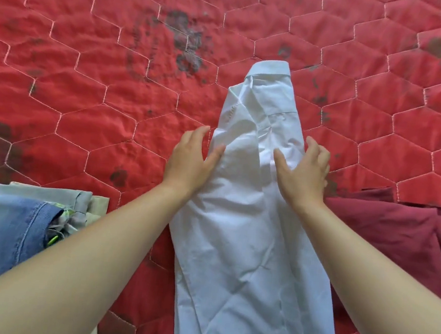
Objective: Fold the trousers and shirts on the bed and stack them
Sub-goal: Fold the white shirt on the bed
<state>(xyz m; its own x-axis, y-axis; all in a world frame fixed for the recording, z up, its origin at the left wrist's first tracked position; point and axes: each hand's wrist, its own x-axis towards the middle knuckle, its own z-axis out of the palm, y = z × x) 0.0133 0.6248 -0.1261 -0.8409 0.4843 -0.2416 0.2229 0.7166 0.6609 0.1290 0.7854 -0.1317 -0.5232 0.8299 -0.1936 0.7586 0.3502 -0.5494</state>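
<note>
A white collared shirt (251, 223) lies lengthwise on the red quilted bed (101, 80), folded into a narrow strip with its collar at the far end. My left hand (192, 158) rests flat on the shirt's left edge, fingers spread. On the right edge lies my right hand (304, 169), also flat with fingers apart. Neither hand grips the cloth. At the near left sits a stack of folded clothes with blue denim (0, 234) on top. A dark red garment (396, 232) lies crumpled at the right.
Beneath the denim, grey and beige folded pieces (86, 202) stick out. The quilt has hexagon stitching and dark worn patches (185, 42). Open quilt stretches across the far half of the bed.
</note>
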